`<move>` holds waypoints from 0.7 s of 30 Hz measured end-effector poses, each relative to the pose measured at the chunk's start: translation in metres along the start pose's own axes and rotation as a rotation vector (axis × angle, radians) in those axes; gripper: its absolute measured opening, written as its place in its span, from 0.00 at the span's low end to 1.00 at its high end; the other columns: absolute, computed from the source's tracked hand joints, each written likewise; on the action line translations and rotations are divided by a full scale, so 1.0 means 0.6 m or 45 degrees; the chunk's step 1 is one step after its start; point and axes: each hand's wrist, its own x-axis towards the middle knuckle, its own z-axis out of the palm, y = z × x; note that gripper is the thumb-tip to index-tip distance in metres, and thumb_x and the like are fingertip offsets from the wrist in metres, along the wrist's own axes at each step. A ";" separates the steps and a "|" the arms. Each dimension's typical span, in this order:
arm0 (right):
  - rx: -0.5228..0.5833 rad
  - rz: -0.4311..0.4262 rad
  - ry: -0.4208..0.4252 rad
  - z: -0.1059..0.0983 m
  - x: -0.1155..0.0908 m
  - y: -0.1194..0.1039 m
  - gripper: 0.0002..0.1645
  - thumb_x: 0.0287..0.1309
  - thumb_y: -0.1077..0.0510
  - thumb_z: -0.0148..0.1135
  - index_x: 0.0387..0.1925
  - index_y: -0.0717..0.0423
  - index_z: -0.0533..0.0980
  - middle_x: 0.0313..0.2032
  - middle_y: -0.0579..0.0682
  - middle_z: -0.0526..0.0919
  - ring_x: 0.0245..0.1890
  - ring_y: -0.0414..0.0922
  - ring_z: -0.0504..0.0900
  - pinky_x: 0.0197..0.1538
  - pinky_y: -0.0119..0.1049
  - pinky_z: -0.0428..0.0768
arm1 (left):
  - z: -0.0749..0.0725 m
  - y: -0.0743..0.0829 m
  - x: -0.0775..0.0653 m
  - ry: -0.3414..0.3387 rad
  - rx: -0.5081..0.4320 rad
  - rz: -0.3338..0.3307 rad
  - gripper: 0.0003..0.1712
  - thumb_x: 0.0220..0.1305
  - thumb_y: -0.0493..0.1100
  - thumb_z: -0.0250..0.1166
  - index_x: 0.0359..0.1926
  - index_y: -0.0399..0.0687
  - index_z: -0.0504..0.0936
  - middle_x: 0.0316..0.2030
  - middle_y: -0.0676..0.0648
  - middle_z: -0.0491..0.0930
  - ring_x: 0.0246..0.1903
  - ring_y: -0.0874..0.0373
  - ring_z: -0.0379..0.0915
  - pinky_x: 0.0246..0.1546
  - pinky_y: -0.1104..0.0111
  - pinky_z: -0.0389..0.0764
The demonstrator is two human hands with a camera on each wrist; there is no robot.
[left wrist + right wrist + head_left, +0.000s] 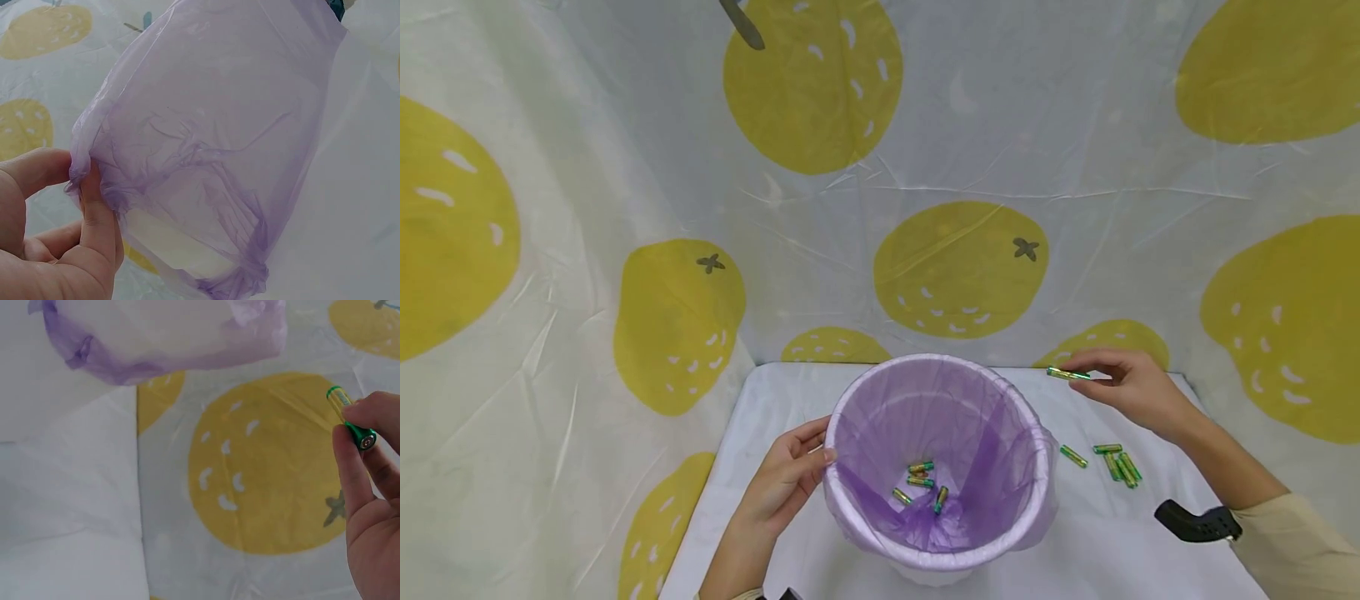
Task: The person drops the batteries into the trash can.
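Observation:
A white bin (pixel 917 575) lined with a purple plastic bag (pixel 880 408) stands upright on the table. My left hand (pixel 784 475) pinches its rim on the left side, thumb on the edge; the left wrist view shows the fingers (pixel 97 219) gripping the folded bag (pixel 212 112). To the right of the bin and above the table, my right hand (pixel 1138 392) holds a green and gold battery (pixel 1067 374) between thumb and fingertips. In the right wrist view that battery (pixel 351 419) shows one end. Several similar batteries (pixel 920 482) lie at the bottom of the bag.
Several more batteries (pixel 1120 467) lie in a cluster on the white tablecloth (pixel 1097 542) right of the bin, with a single battery (pixel 1073 456) apart from them. Fruit-printed sheeting (pixel 805 250) hangs behind and along both sides of the table.

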 end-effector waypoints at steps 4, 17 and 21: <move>0.048 -0.081 -0.035 0.012 0.013 -0.038 0.15 0.61 0.72 0.69 0.49 0.61 0.85 0.47 0.50 0.84 0.46 0.39 0.83 0.43 0.32 0.87 | 0.001 -0.001 0.000 0.001 -0.003 0.002 0.34 0.67 0.23 0.59 0.70 0.15 0.58 0.54 0.37 0.78 0.46 0.55 0.81 0.46 0.70 0.85; 0.246 -0.385 -0.308 0.075 0.050 -0.116 0.24 0.55 0.80 0.68 0.50 0.59 0.85 0.46 0.55 0.84 0.48 0.43 0.81 0.43 0.35 0.87 | 0.000 -0.002 0.002 0.002 -0.008 0.009 0.32 0.66 0.22 0.58 0.70 0.16 0.60 0.54 0.38 0.78 0.45 0.56 0.82 0.45 0.70 0.85; 0.265 -0.394 -0.344 0.087 0.054 -0.125 0.24 0.56 0.80 0.67 0.50 0.57 0.85 0.46 0.54 0.84 0.47 0.45 0.82 0.43 0.37 0.88 | 0.000 -0.001 0.002 -0.002 -0.006 0.003 0.33 0.66 0.22 0.58 0.70 0.16 0.60 0.53 0.38 0.78 0.45 0.56 0.81 0.45 0.70 0.85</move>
